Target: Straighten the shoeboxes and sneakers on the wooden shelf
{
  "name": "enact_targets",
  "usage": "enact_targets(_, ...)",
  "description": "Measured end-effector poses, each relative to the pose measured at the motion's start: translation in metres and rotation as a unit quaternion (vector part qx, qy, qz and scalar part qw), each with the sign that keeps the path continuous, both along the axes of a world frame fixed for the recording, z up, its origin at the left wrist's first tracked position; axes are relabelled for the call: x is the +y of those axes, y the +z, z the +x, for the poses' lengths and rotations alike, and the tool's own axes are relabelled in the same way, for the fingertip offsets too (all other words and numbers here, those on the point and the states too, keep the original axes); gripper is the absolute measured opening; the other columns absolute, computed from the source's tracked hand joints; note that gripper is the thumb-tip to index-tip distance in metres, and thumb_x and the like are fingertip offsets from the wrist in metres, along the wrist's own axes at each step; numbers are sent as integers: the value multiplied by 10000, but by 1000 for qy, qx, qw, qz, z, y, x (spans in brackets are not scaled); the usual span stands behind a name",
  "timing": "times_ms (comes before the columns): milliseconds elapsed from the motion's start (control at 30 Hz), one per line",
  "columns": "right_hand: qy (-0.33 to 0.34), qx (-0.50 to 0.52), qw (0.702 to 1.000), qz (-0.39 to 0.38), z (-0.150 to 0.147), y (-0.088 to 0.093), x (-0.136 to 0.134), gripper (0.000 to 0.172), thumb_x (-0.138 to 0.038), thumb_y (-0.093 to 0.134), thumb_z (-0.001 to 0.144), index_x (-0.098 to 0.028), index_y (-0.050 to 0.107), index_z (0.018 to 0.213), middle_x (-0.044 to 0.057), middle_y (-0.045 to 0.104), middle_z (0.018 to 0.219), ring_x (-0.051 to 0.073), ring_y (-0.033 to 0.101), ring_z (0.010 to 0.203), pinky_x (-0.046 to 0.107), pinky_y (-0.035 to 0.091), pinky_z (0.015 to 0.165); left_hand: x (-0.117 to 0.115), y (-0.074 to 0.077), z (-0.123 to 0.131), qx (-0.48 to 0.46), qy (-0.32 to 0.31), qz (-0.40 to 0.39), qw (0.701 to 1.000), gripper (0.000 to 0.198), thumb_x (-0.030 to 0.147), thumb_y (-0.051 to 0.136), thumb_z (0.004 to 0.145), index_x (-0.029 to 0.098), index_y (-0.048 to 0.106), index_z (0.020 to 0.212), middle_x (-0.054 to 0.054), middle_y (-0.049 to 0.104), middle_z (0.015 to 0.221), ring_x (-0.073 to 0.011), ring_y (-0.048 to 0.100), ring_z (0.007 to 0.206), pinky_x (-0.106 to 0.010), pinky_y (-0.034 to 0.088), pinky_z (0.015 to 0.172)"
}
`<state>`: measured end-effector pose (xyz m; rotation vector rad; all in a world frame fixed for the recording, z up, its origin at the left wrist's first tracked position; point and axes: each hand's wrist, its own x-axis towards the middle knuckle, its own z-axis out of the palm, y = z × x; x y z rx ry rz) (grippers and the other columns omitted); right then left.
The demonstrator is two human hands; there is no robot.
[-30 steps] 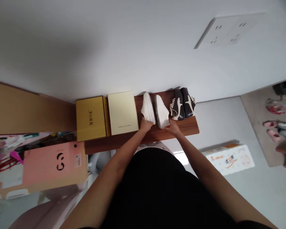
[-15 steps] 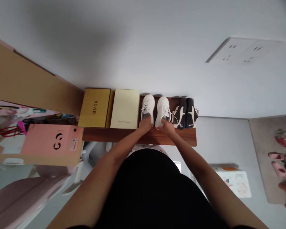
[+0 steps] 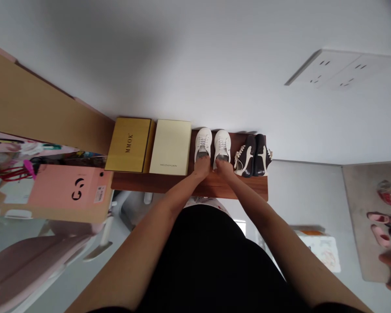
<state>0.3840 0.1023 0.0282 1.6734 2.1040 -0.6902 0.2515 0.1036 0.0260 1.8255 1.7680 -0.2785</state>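
Two white sneakers stand side by side, toes to the wall, on a brown wooden shelf [image 3: 247,189]. My left hand [image 3: 202,166] is closed on the heel of the left white sneaker [image 3: 203,141]. My right hand [image 3: 223,165] is closed on the heel of the right white sneaker [image 3: 222,143]. Both shoes rest flat and upright on the shelf.
A dark brown-and-white pair of shoes [image 3: 254,150] sits right of the white pair. A cream box [image 3: 170,147] and a gold box [image 3: 129,144] lie to the left. A pink box [image 3: 68,191] is lower left. A white carton [image 3: 322,250] and pink slippers [image 3: 378,224] lie on the floor.
The white sneakers went from tilted on their sides to upright and parallel, pushed closer together toward the wall. Both hands stayed on the heels. The view shifted slightly.
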Motion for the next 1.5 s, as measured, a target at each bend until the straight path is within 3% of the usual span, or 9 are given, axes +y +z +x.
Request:
enact_targets(200,-8,19,1000,13,-3,-10,3,293,-285,702,917,-162,636,1174,199,731,1124,318,717,1048,385,542,893,2,-2,4,-45,33,4,998,343,137,614,947,100,584,1286,-218,662,1280,-339,618,1266,-401,474,1087)
enact_targets(600,-9,89,992,84,3,-11,-8,274,-259,608,960,-115,637,1191,217,674,1224,309,609,1162,390,476,1008,-9,-2,-4,-35,45,21,998,371,187,521,996,69,538,1347,-236,601,1333,-348,566,1315,-440,440,1119)
enact_targets(733,-108,170,959,202,66,-7,-25,368,-366,519,1008,-141,615,1282,198,636,1302,317,553,1241,427,432,1073,-18,7,8,-101,-19,74,992,430,214,550,984,121,504,1402,-195,556,1416,-314,483,1394,-433,344,1206)
enact_targets(833,-265,111,920,267,143,-14,-43,467,-408,530,982,-100,576,1331,232,623,1314,349,529,1281,478,411,1094,-26,8,44,-215,-113,43,969,368,196,518,991,189,547,1358,-136,597,1391,-248,516,1367,-392,360,1206)
enact_targets(933,-350,23,915,202,208,-27,-51,671,-486,693,853,-37,563,1335,286,629,1282,408,537,1278,517,427,1061,-30,-1,97,-253,-112,7,961,426,224,592,965,156,530,1381,-167,591,1411,-251,543,1356,-381,405,1171)
enact_targets(1067,-341,76,934,70,236,-41,-46,519,-532,755,757,-163,653,1106,124,716,1016,294,665,970,377,513,839,-23,-18,147,-168,-42,-67,983,554,333,744,894,70,546,1339,-247,617,1356,-323,579,1328,-381,475,1079)
enact_targets(1167,-326,86,937,87,230,-42,-45,451,-592,722,771,-202,626,975,59,689,859,243,633,798,325,488,708,-14,-24,151,-140,-61,-75,985,495,333,761,884,89,588,1278,-236,655,1309,-337,610,1295,-382,495,1048)
enact_targets(1333,-195,31,972,128,226,-28,-52,298,-502,699,844,-231,592,909,80,692,887,250,626,822,304,431,687,-8,-10,140,-180,-176,-35,967,336,302,688,937,170,619,1239,-164,714,1205,-323,681,1190,-415,508,1039)
enact_targets(1500,-92,-44,988,118,231,-15,-48,186,-353,677,854,-216,633,971,114,711,940,273,645,876,317,411,723,-7,8,157,-140,-223,-25,964,328,250,619,975,147,596,1286,-180,734,1124,-321,706,1140,-423,527,1001)
